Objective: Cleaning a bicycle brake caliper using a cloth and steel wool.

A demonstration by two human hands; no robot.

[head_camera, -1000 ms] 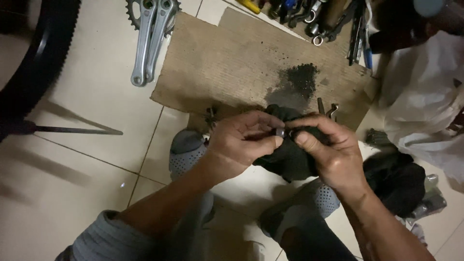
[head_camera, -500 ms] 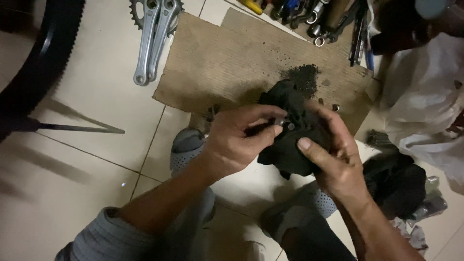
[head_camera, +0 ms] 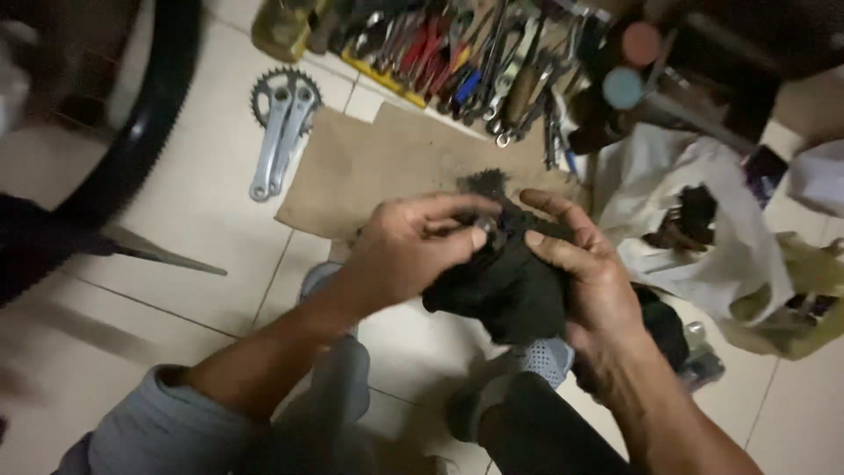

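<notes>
Bike repair workshop, floor-level: pale tiled floor (head_camera: pixel 202 211), silver metal crank arms with toothed chainring (head_camera: pixel 280 127), black rubber bicycle tyre (head_camera: pixel 145 132), heap of assorted wrenches and pliers (head_camera: pixel 475 62), grease-stained brown cardboard sheet (head_camera: pixel 387 167).

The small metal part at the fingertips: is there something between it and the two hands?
Partly. The left hand pinches the small metal part directly. The black rag lies bunched in the right hand, between its palm and the part.
</notes>
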